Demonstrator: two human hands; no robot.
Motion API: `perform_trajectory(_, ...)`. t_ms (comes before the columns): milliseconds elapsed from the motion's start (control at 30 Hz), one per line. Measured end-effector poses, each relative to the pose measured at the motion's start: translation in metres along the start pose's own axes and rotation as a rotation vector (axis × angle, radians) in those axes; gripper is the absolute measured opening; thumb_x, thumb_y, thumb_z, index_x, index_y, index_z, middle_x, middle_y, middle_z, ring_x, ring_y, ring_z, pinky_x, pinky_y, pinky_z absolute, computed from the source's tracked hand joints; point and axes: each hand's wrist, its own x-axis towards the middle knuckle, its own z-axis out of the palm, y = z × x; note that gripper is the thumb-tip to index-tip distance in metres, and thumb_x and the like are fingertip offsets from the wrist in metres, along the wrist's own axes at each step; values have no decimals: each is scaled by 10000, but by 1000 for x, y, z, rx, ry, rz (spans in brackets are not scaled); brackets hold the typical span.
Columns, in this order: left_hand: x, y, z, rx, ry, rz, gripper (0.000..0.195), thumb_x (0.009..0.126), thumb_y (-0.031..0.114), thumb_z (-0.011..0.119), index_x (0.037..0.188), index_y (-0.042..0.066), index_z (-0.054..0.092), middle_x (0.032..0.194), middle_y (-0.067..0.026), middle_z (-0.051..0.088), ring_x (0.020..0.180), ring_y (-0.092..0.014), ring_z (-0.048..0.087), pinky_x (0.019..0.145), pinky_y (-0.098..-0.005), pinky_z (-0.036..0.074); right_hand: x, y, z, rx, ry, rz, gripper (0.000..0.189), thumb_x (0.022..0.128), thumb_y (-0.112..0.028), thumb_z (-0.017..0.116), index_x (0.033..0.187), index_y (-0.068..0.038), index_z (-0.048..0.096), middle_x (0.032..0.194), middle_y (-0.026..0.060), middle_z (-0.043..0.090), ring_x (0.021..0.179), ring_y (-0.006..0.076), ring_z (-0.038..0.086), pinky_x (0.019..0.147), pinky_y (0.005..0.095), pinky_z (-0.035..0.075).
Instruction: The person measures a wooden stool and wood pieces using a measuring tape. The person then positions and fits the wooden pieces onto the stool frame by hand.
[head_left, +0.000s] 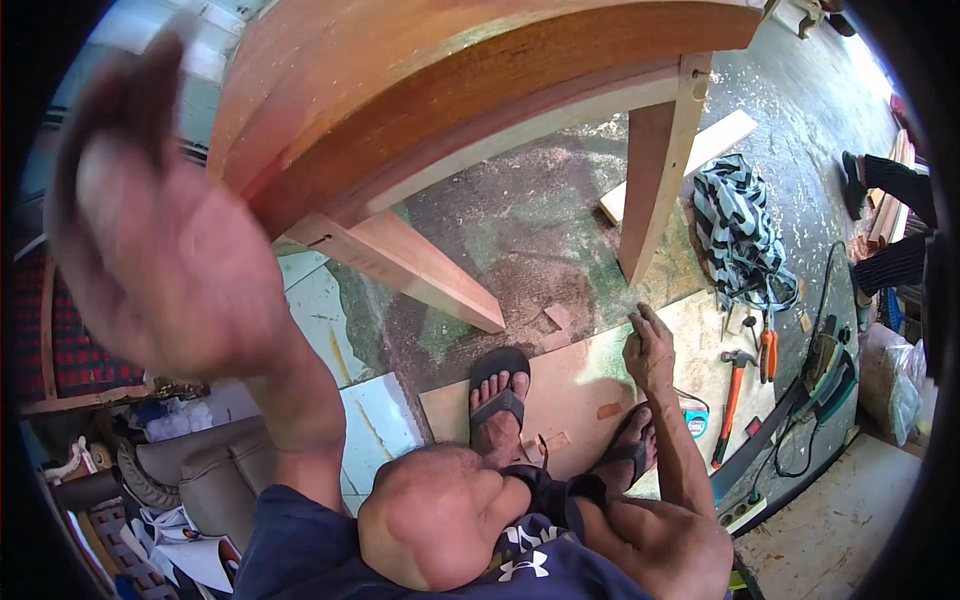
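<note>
My left hand (172, 255) is raised close to the camera at the left, blurred, its fingers apart, with nothing seen in it. It overlaps the edge of a wooden table (480, 82) with a curved apron. Low over a plywood sheet (555, 397), my right hand (651, 349) hangs with bent fingers, just below the foot of a tapered table leg (656, 180); whether it holds something small cannot be told. Another wooden leg (427, 277) slants down nearer my left side.
To the right lie a claw hammer (729, 409), orange-handled pliers (769, 352), a tape measure (695, 422), a striped cloth (739, 225) and a corded power tool (832, 382). A wood board (697, 157) lies behind the leg. Another person's legs (896, 225) show at far right.
</note>
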Motion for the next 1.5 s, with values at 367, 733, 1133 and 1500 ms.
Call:
perform_trajectory(367,-190,-15,-40,-326,396,-1138,649,1068,503,429,1516,37,370,1477,-145,510,1348,-279,510,1114,-427,415,83,-83,-45,-68,160,-79,749,936,-83,658,1560,21,257,1397,315,534,1232,446,591,988,465,526)
perform_trajectory(733,-176,4,29,-665,-8,-1233,565,983,358,578,1430,30,466,1266,-133,588,1195,-257,575,1085,-417,435,159,-38,-77,-253,84,-17,847,954,-62,578,1572,81,17,1244,359,594,1062,490,638,882,488,531)
perform_trajectory(1133,-139,-5,161,-547,-378,-987,522,973,442,690,1241,-3,645,1096,-91,725,975,-160,640,890,-330,497,-6,6,-44,80,147,454,506,958,-93,616,1442,-15,492,1054,161,732,857,252,736,779,364,572)
perform_trajectory(1500,-107,-40,186,-500,-497,-1027,595,936,520,716,1154,-33,706,1029,-108,735,936,-153,644,876,-311,490,-48,-9,-17,-40,102,363,248,860,-43,578,1094,-94,640,1121,179,598,863,390,675,716,466,566)
